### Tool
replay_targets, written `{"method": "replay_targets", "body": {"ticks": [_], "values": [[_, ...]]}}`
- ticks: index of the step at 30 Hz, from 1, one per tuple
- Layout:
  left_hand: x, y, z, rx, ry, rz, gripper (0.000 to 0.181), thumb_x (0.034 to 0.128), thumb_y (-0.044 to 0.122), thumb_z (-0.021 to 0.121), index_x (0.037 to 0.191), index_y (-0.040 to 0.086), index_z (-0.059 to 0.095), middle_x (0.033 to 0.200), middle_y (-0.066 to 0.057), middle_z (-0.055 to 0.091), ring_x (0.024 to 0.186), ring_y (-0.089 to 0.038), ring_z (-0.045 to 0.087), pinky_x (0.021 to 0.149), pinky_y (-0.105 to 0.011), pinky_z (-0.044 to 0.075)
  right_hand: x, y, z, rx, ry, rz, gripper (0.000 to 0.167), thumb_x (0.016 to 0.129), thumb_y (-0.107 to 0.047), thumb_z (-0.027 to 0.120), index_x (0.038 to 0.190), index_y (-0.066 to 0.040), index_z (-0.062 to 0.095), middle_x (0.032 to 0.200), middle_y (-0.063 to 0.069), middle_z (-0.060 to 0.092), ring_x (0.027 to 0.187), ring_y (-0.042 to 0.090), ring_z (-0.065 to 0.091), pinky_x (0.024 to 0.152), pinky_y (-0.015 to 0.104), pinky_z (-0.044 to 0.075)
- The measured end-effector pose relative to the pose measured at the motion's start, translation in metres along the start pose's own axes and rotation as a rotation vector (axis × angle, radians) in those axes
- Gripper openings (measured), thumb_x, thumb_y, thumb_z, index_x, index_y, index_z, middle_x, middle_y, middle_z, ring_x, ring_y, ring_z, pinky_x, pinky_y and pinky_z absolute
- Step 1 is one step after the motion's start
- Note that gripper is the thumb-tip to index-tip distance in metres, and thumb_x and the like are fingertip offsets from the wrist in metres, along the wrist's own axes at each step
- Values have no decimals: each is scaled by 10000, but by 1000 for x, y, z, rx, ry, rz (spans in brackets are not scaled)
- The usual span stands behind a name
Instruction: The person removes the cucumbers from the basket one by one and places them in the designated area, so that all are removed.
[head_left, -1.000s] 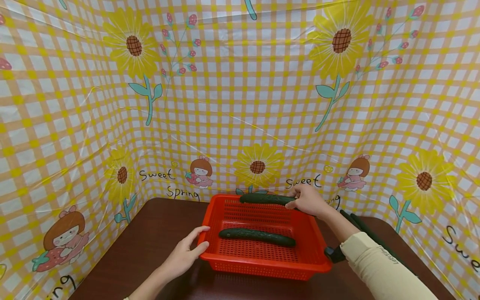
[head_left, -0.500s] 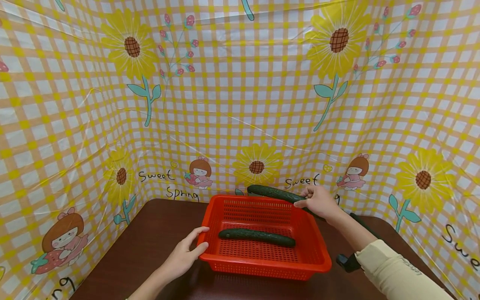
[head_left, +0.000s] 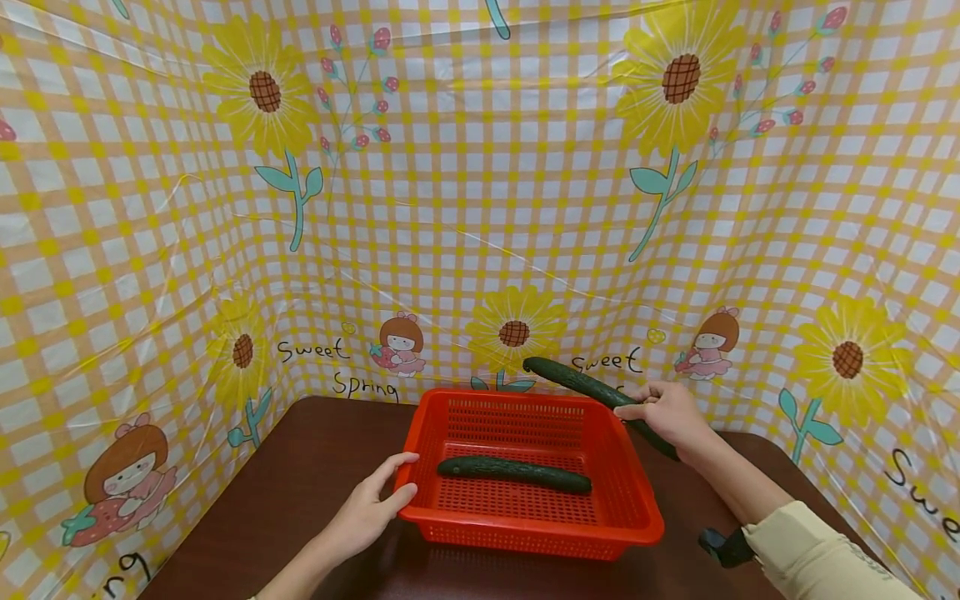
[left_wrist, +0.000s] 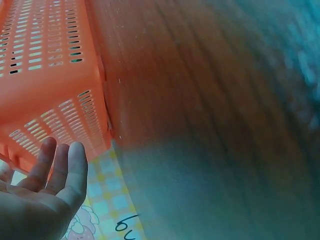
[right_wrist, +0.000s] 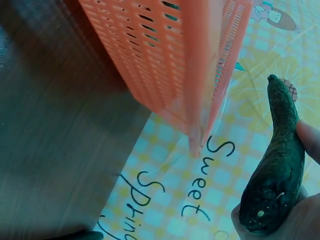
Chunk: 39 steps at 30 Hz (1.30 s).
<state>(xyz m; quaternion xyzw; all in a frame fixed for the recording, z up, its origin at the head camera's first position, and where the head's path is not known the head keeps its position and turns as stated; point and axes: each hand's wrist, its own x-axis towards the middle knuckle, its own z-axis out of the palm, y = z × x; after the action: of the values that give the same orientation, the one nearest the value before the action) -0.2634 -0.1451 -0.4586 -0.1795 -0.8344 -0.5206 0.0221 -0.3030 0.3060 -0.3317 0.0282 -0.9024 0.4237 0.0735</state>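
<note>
While the right hand [head_left: 671, 417] pinches one cucumber [head_left: 588, 386] between thumb and fingers, the left hand [head_left: 367, 504] rests at the left rim of the red basket [head_left: 517, 540], its fingers loosely extended and spread from the thumb. The held cucumber is raised by the basket's back right corner, tilted — its far end points up and to the left, its near end lower, past the right rim. A second cucumber [head_left: 517, 472] lies on the basket floor, running roughly side to side. The basket stands on a dark brown table [head_left: 300, 467], with a checked sunflower cloth [head_left: 450, 208] hung behind and around it. Beside the pale right sleeve [head_left: 817, 550] is a black object [head_left: 726, 547]. Something dark [right_wrist: 80, 235] — mostly cut off — shows at the bottom of the right wrist view.
</note>
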Motion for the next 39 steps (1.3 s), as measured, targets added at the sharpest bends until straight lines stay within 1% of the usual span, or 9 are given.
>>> {"method": "replay_targets", "body": {"ticks": [6, 13, 18, 22, 25, 29, 32, 35, 39], "values": [[2, 1, 0, -3, -2, 1, 452, 1008, 370, 609, 1435, 254, 515, 1518, -75, 477, 1454, -399, 346, 1104, -664, 306, -6, 9, -8, 4, 35, 29, 327, 905, -285, 751, 692, -87, 602, 1293, 260, 585, 1203, 441, 517, 925, 535, 483], [1, 1, 1, -7, -8, -10, 441, 1012, 384, 598, 1428, 265, 514, 1505, -90, 484, 1437, -390, 363, 1072, -628, 366, -14, 24, -16, 13, 50, 93, 380, 888, -370, 760, 1020, -18, 705, 1243, 220, 591, 1068, 381, 573, 810, 434, 515], [-2, -1, 2, -28, -29, -22, 460, 1015, 390, 591, 1443, 246, 501, 1505, -97, 480, 1419, -369, 379, 1033, -562, 423, -21, 36, -20, 70, 82, 139, 345, 876, -357, 778, 975, -36, 698, 1081, 125, 651, 817, 247, 630, 676, 365, 540], [-3, -2, 0, -22, -24, -25, 445, 1014, 407, 586, 1433, 283, 505, 1536, -86, 454, 1455, -415, 328, 1065, -645, 366, -25, 43, -21, 167, 82, 178, 302, 877, -331, 781, 944, -53, 686, 961, 40, 679, 695, 242, 671, 644, 402, 571], [-2, 0, -2, -21, -31, -26, 442, 1016, 415, 580, 1436, 302, 500, 1561, -81, 429, 1477, -433, 284, 1076, -681, 326, -28, 49, -25, 172, 86, 198, 383, 889, -342, 767, 1050, -5, 685, 974, 98, 684, 670, 244, 671, 639, 407, 570], [-2, 2, -2, -22, -41, -24, 457, 1018, 416, 576, 1448, 286, 492, 1571, -86, 415, 1482, -434, 273, 1073, -677, 334, -31, 56, -31, 137, 101, 207, 532, 895, -373, 754, 1188, 58, 651, 1244, 313, 569, 721, 273, 662, 662, 413, 568], [-1, 2, -2, -16, -40, -21, 464, 1019, 412, 575, 1450, 261, 492, 1566, -102, 418, 1473, -448, 283, 1061, -673, 352, -33, 61, -35, 112, 111, 221, 547, 887, -405, 758, 1177, 51, 670, 1411, 357, 453, 1003, 408, 626, 823, 485, 542], [0, 1, -2, -12, -42, -18, 469, 1021, 414, 569, 1452, 246, 491, 1562, -113, 421, 1463, -463, 292, 1061, -681, 344, -34, 67, -39, 96, 104, 247, 545, 881, -432, 757, 1150, 37, 689, 1465, 362, 396, 1293, 537, 392, 996, 605, 418], [2, 1, -2, -12, -43, -10, 470, 1024, 414, 565, 1453, 237, 491, 1560, -108, 425, 1457, -471, 300, 1069, -695, 320, -35, 75, -43, 107, 94, 276, 506, 885, -433, 750, 1106, 21, 713, 1498, 376, 328, 1379, 570, 238, 1059, 666, 315]]}}
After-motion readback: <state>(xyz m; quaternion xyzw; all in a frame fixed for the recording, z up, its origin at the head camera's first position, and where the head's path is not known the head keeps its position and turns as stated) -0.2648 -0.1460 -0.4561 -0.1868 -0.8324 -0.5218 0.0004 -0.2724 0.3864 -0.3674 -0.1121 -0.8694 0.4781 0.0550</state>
